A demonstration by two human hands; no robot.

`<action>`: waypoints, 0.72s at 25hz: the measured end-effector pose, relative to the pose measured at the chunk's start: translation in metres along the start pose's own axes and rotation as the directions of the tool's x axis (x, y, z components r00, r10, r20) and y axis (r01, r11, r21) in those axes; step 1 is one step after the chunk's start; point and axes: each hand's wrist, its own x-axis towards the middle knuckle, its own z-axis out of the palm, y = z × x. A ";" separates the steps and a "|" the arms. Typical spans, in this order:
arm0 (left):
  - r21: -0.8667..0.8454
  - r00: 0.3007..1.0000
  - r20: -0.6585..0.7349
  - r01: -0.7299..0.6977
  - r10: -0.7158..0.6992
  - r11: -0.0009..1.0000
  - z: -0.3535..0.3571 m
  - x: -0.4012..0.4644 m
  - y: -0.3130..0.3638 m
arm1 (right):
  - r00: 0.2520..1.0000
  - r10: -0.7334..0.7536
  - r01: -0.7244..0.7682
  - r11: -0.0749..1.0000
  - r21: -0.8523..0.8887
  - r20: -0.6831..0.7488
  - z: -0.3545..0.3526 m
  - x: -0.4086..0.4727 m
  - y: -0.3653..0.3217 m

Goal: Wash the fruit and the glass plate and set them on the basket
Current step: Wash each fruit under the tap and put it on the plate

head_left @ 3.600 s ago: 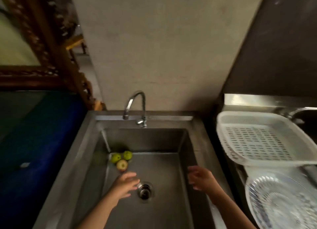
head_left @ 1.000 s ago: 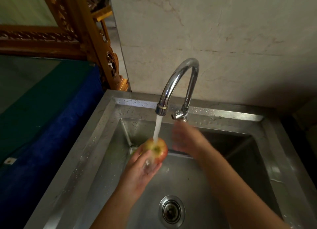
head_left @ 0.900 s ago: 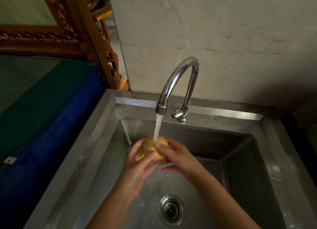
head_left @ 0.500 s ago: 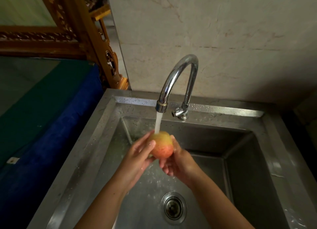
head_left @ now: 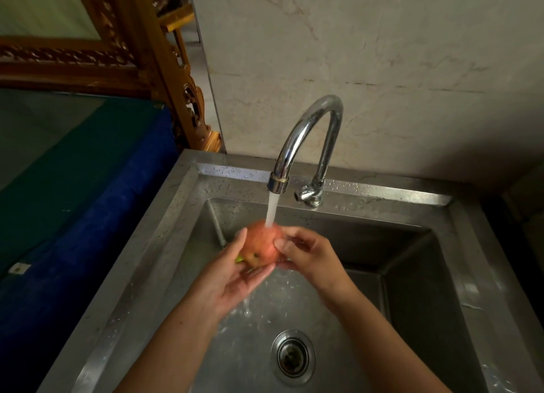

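Observation:
A red and yellow apple point(head_left: 262, 244) is held under the running stream from the chrome tap point(head_left: 306, 139), over the steel sink point(head_left: 164, 245). My left hand point(head_left: 232, 275) cups it from below and from the left. My right hand point(head_left: 309, 254) presses its fingers on the apple's right side. A sliver of green fruit point(head_left: 240, 258) shows behind my left hand; the rest of it is hidden. The glass plate and the basket are out of view.
The drain point(head_left: 293, 356) lies in the sink floor below my hands. Water splashes on the sink bottom. A blue-covered surface point(head_left: 88, 216) lies to the left, with a carved wooden frame point(head_left: 153, 69) behind it. A tiled wall rises behind the tap.
The apple has turned between my hands under the stream, its red side now up. My right hand came down from the tap handle onto the apple.

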 end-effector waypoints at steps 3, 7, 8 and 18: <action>-0.077 0.990 0.086 0.115 -0.108 0.990 0.008 -0.001 -0.004 | 0.997 0.060 -0.061 0.998 -0.005 -0.051 0.002 0.010 -0.006; -0.266 0.987 0.100 0.146 -0.124 0.953 0.022 0.003 -0.009 | 0.978 0.136 -0.189 0.903 -0.386 -0.160 0.005 0.031 -0.012; -0.324 0.991 0.081 0.130 -0.110 0.937 0.024 0.003 -0.010 | 0.975 0.124 -0.197 0.863 -0.466 -0.182 0.004 0.035 -0.012; -0.331 0.986 0.126 0.147 -0.110 0.932 0.019 -0.005 -0.004 | 0.961 -0.275 0.097 0.251 -0.963 0.025 -0.039 0.070 -0.016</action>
